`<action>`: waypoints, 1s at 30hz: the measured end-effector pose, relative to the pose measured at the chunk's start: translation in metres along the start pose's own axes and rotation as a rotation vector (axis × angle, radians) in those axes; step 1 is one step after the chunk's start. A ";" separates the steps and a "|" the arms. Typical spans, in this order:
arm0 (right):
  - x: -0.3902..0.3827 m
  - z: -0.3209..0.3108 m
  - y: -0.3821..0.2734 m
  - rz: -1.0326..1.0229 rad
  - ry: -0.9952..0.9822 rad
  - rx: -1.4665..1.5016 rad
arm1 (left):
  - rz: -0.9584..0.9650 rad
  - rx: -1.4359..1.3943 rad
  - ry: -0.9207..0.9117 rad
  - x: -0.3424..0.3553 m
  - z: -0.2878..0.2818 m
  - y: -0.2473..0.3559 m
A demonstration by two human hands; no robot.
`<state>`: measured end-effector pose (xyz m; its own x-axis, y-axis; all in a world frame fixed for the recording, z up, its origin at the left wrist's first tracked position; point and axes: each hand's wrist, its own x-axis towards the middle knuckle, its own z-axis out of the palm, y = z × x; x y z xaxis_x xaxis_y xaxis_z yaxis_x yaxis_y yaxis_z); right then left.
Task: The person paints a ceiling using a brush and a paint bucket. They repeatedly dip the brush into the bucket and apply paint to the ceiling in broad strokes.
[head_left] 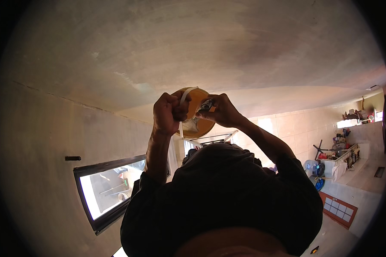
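Observation:
A round orange-yellow bucket point(206, 127) is held up in front of me, high off the floor. My left hand point(169, 113) is closed round its white strap handle point(187, 93) at the left side of the rim. Over the bucket's mouth, my right hand point(224, 110) pinches a brush-like tool point(205, 105) with a dark grey, mottled grip. Its pale, flared end reaches down into the bucket; I cannot make out its exact kind. What lies in the bottom of the bucket is mostly hidden by the hands and the tool.
A patchy grey plastered wall point(193, 47) rises close ahead. To the left, a dark-framed window point(111, 188) is set in another wall. Under the bucket shows part of a ladder-like metal frame point(233, 137). Far below right stand a fan point(315, 166) and cluttered shelves point(343, 156) on a tiled floor.

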<state>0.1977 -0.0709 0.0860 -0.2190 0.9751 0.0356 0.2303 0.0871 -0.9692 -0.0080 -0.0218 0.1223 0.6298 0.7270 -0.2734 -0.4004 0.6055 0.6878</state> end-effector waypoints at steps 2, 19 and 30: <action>-0.001 -0.002 0.003 -0.120 0.065 -0.058 | -0.006 -0.011 -0.004 -0.002 0.002 0.000; -0.037 -0.121 -0.058 -0.390 0.590 0.074 | 0.132 0.054 0.153 -0.012 -0.015 -0.006; 0.024 -0.293 -0.234 -1.063 1.019 0.022 | 0.176 0.092 0.273 -0.001 0.001 -0.017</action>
<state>0.4163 -0.0077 0.3848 0.4772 0.1765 0.8609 0.3761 0.8444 -0.3816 -0.0010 -0.0328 0.1110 0.3500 0.8852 -0.3065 -0.4173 0.4403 0.7950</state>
